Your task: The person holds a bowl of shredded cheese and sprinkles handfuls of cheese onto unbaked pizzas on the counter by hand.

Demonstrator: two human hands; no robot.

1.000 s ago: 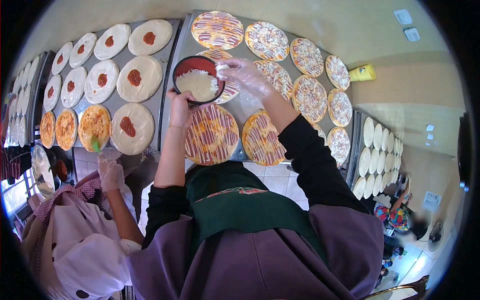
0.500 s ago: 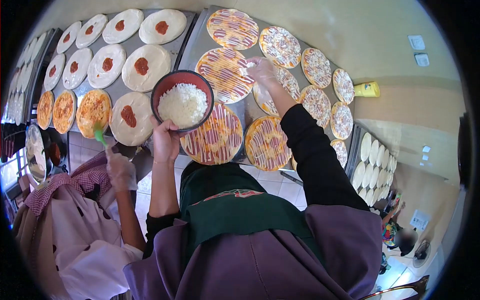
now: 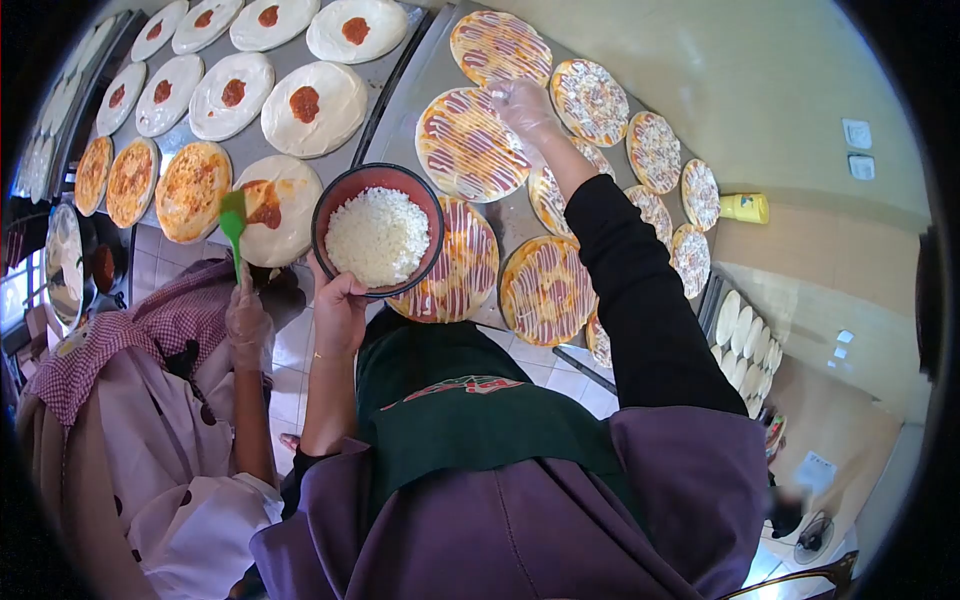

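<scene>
A dark bowl with a red inside [image 3: 433,205] holds white crumbly topping [image 3: 378,235]. My left hand [image 3: 338,305] grips the bowl by its near rim, thumb on top. In a clear plastic glove, my right hand [image 3: 527,108] is above the gap between an upper sauce-striped pizza [image 3: 490,40] and a larger striped pizza [image 3: 470,145]. Its fingers are drawn together, and what they hold is too small to make out. Two more striped pizzas lie nearer me, one [image 3: 455,262] partly behind the bowl, the other [image 3: 545,290] to its right.
Pizzas with white topping [image 3: 590,102] lie at the tray's right. On the left tray are dough rounds with red sauce [image 3: 315,110]. A co-worker's gloved hand [image 3: 248,322] holds a green brush [image 3: 233,218] at one round. A yellow bottle [image 3: 745,208] lies beyond the right edge.
My right hand has gone from the bowl to over the striped pizzas, lately further up. The bowl has moved away from it and tilted level. The co-worker's brush has moved right onto another round.
</scene>
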